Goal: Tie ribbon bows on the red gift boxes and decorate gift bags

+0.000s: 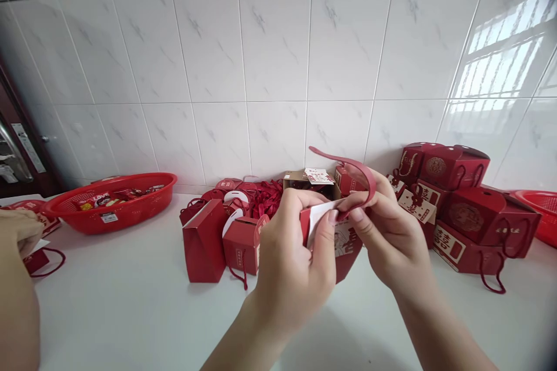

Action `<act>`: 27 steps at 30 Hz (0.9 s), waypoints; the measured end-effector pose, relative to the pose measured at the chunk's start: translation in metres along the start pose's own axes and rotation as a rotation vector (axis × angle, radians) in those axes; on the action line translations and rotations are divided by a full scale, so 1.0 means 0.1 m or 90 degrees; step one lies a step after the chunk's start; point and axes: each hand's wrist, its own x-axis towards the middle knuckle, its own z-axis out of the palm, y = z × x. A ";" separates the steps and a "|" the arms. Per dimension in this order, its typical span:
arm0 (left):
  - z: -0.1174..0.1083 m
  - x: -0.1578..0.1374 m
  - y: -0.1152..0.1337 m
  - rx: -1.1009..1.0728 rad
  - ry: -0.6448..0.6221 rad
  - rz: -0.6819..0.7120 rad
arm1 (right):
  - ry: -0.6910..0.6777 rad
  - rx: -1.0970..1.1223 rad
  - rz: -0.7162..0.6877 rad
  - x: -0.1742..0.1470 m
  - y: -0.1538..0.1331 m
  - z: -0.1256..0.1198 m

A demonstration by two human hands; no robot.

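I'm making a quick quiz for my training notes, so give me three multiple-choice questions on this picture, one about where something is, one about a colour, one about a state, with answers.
1. Where does the red basket with small packets stand?
A. on the white counter, left of the hands
B. on top of the stacked boxes
C. hung on the tiled wall

2. What colour is the handle strip arching over the held box?
A. white
B. red
C. green

3. How is the small gift box in the middle held?
A. lying untouched on the counter
B. by the right hand alone
C. by both the left hand and the right hand

Answers: 1 A, it rests on the counter at left. 2 B, the strip is red like the box. 3 C, fingers of both hands pinch its top flaps.
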 end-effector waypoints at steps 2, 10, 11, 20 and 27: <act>0.02 -0.01 0.00 -0.012 0.001 0.008 | 0.075 0.017 0.006 -0.01 0.02 0.04; 0.05 0.00 -0.07 -0.065 0.016 0.008 | 0.132 0.091 0.180 -0.01 0.04 0.06; 0.05 0.01 -0.09 -0.068 0.021 0.006 | 0.143 0.094 0.177 -0.01 0.04 0.06; 0.04 0.04 -0.16 -0.092 0.062 0.048 | 0.097 0.123 0.106 0.01 0.07 0.04; -0.07 0.05 -0.19 -0.285 -0.111 -0.053 | 0.068 0.223 0.187 0.04 0.07 -0.04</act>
